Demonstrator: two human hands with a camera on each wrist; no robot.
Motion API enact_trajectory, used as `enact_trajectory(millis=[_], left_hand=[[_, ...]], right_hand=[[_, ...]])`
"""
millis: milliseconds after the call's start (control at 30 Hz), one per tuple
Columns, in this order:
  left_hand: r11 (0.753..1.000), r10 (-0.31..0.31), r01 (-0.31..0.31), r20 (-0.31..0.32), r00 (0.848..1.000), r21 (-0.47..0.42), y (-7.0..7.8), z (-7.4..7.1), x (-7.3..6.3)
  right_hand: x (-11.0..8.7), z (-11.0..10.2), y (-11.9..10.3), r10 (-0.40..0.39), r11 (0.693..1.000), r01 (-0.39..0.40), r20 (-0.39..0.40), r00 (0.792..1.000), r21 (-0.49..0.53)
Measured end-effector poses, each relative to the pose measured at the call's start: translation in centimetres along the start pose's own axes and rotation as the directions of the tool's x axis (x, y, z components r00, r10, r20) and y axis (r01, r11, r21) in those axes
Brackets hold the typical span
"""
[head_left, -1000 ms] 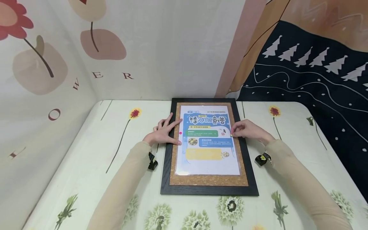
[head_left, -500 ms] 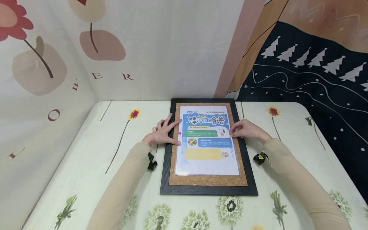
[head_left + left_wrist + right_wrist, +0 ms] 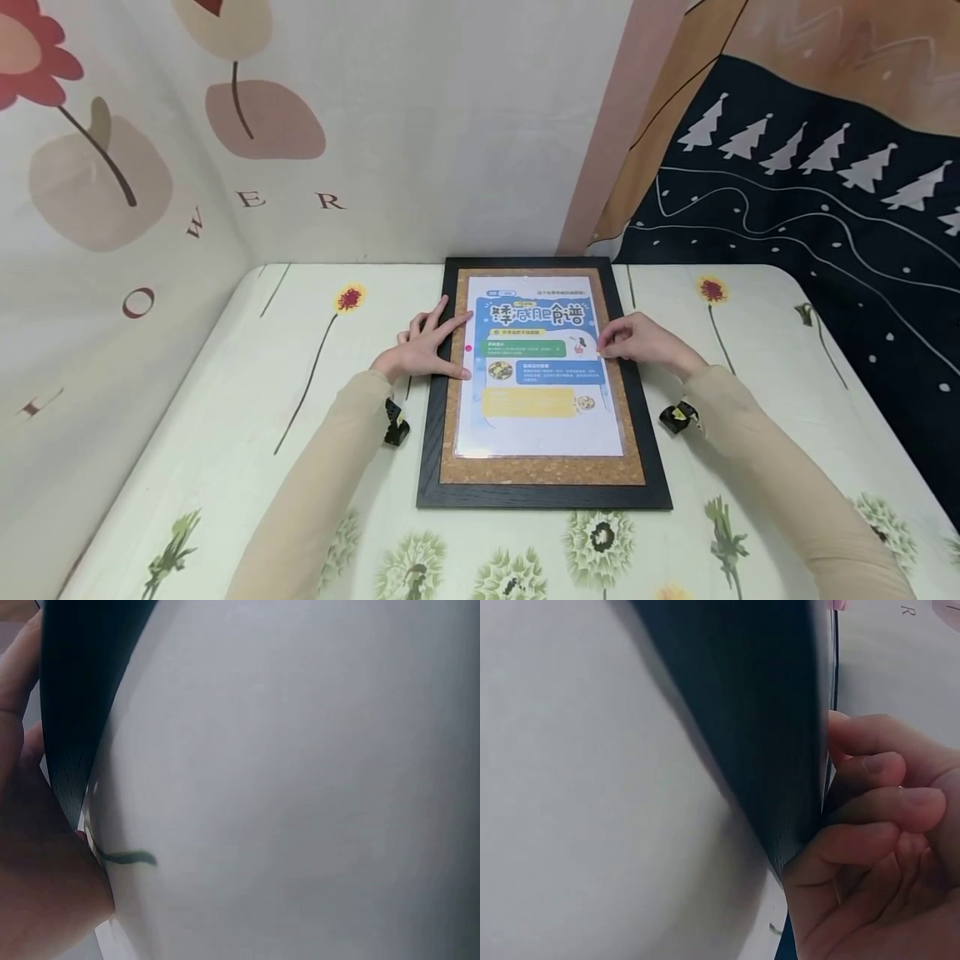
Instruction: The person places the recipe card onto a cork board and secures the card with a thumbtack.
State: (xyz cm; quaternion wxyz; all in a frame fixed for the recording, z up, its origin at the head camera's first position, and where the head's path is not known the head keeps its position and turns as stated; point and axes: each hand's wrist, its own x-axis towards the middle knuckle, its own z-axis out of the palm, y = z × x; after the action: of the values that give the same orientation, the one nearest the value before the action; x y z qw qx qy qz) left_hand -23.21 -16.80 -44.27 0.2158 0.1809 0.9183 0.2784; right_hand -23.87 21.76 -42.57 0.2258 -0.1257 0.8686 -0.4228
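Observation:
A laminated poster (image 3: 551, 433) with Chinese lettering lies on a cork board (image 3: 540, 472) in a black frame (image 3: 547, 497). My left hand (image 3: 422, 348) spans the frame's left side with fingers spread, thumb and index fingertip resting on the poster's left edge. Between those two tips sits a pink pushpin (image 3: 468, 348). At the poster's right edge, my right hand (image 3: 642, 342) pinches a tiny pale yellow pin, mostly hidden by the fingertips. In the right wrist view its other fingers (image 3: 885, 810) are curled beside the black frame (image 3: 757, 712).
Under the board is a table with a flower-print cover (image 3: 352, 500). A pale printed curtain (image 3: 420, 125) hangs behind and to the left; a dark curtain with white trees (image 3: 795, 192) hangs at the right. Both wrists carry small black cameras (image 3: 678, 417).
The scene shifts very slightly in the head view. Both hands keep their places on the poster's two sides, the right fingertips still at its right edge.

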Motion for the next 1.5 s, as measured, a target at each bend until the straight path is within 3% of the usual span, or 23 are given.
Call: enact_trajectory(millis=[233, 533, 1000, 1233, 1500], left_hand=[[1.0, 0.002, -0.002, -0.004, 1.0, 0.013, -0.1, 0.2, -0.1], [1.0, 0.005, -0.005, -0.01, 1.0, 0.027, -0.1, 0.1, -0.2], [1.0, -0.011, 0.011, -0.007, 1.0, 0.028, -0.2, 0.0, -0.3], [0.999, -0.005, 0.005, -0.002, 1.0, 0.032, -0.1, 0.0, -0.4], [0.999, -0.002, 0.002, -0.003, 1.0, 0.046, 0.0, 0.0, 0.0]], right_hand=[[0.0, -0.1, 0.1, 0.018, 1.0, -0.018, 0.013, 1.0, -0.001], [-1.0, -1.2, 0.4, -0.02, 1.0, 0.02, 0.047, 0.999, -0.016], [-2.0, -3.1, 0.5, 0.022, 0.999, -0.018, 0.065, 0.998, -0.051], [-2.9, -3.8, 1.6, 0.006, 0.999, -0.005, 0.029, 1.0, -0.038], [-4.2, -4.7, 2.7, 0.061, 0.997, -0.064, -0.069, 0.996, -0.032]])
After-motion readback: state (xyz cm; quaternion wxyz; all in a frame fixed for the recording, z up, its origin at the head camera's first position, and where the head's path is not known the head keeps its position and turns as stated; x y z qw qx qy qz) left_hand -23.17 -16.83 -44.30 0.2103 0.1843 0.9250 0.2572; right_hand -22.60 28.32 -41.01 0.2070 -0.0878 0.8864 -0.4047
